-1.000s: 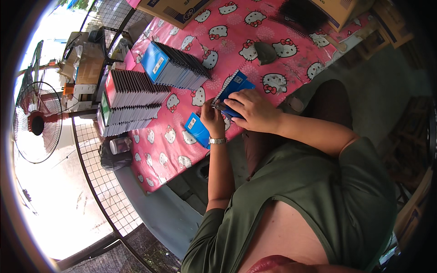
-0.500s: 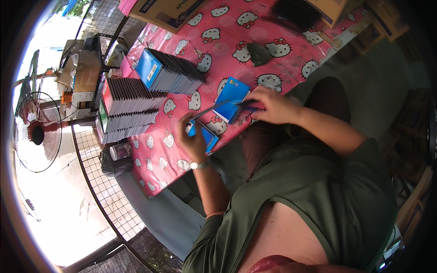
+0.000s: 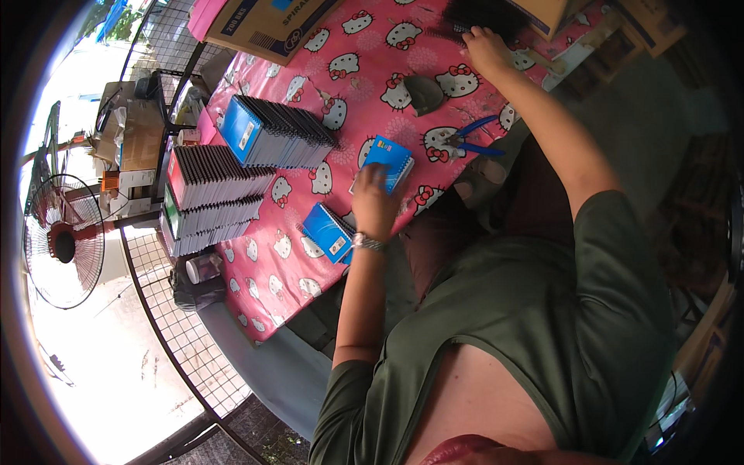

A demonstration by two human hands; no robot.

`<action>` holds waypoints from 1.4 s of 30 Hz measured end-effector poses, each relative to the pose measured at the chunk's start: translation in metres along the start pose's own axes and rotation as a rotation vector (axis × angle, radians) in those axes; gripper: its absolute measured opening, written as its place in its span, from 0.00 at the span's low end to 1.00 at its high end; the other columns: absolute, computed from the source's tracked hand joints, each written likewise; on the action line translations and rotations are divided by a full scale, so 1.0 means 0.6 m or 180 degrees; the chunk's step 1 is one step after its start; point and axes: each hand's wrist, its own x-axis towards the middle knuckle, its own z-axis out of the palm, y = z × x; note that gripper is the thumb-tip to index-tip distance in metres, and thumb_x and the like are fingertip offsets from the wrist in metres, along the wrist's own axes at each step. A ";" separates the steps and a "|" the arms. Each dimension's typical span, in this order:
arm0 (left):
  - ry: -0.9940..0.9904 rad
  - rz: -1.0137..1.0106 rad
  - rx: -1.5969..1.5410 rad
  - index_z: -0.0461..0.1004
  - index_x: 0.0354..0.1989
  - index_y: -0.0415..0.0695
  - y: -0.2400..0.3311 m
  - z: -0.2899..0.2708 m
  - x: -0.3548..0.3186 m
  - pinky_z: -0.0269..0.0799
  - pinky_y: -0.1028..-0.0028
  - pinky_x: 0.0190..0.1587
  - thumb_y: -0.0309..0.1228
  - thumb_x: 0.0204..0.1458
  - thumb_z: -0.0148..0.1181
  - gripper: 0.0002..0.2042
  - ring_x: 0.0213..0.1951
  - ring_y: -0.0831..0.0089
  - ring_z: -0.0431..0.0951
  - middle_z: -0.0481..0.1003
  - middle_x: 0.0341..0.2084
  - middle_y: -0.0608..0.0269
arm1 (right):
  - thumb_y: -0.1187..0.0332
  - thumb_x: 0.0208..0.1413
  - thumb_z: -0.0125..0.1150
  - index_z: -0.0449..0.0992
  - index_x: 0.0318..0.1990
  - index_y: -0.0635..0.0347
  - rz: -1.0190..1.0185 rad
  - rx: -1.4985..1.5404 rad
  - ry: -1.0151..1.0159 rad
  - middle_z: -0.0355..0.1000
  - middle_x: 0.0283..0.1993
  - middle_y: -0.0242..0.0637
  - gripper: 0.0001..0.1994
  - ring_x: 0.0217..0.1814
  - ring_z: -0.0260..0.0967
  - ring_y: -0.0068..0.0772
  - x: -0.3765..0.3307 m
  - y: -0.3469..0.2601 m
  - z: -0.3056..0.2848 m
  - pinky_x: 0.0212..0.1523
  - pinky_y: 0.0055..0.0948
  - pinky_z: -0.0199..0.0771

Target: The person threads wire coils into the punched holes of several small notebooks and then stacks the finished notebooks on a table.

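Observation:
My left hand (image 3: 375,203), a little blurred, lies over the near edge of a blue spiral notebook (image 3: 391,157), its fingers reaching onto the cover. Beside its wrist is a small stack of blue notebooks (image 3: 328,231). My right hand (image 3: 487,51) stretches out to the far side of the table, with its fingers at the edge of a pile of black spiral binding coils (image 3: 484,17). I see no coil clearly held in it. Blue-handled pliers (image 3: 474,140) lie on the table near the right table edge, handles spread.
Tall stacks of spiral notebooks, blue-covered (image 3: 271,132) and red-covered (image 3: 217,177), stand on the left of the pink patterned tablecloth (image 3: 267,302). A dark grey object (image 3: 425,94) lies mid-table. Cardboard boxes (image 3: 263,27) line the far edge. A fan (image 3: 63,242) stands at left.
The pliers have left my right hand and lie on the table. That hand has moved far forward to the coils. My left hand has shifted right onto the blue notebook, without the dark strip.

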 end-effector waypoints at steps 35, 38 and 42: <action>0.0060 0.0283 0.0664 0.71 0.44 0.47 -0.033 -0.027 0.004 0.60 0.58 0.50 0.29 0.53 0.56 0.10 0.41 0.61 0.72 0.73 0.36 0.61 | 0.70 0.59 0.58 0.79 0.50 0.53 -0.1010 0.3991 -0.0467 0.78 0.43 0.43 0.12 0.42 0.77 0.42 -0.184 -0.248 -0.173 0.42 0.37 0.76; -0.0080 0.0342 0.0521 0.71 0.45 0.46 -0.029 -0.029 -0.004 0.59 0.59 0.50 0.28 0.54 0.55 0.10 0.42 0.60 0.72 0.74 0.37 0.60 | 0.76 0.56 0.60 0.79 0.47 0.55 -0.1324 0.3893 -0.0793 0.74 0.41 0.36 0.12 0.41 0.75 0.36 -0.174 -0.234 -0.186 0.42 0.31 0.76; -0.0079 0.0300 0.0440 0.72 0.45 0.46 -0.020 -0.032 -0.004 0.59 0.59 0.50 0.28 0.54 0.55 0.10 0.42 0.59 0.72 0.74 0.37 0.60 | 0.79 0.54 0.61 0.80 0.43 0.56 -0.1434 0.3970 -0.0571 0.72 0.39 0.35 0.11 0.39 0.74 0.36 -0.174 -0.245 -0.178 0.41 0.32 0.76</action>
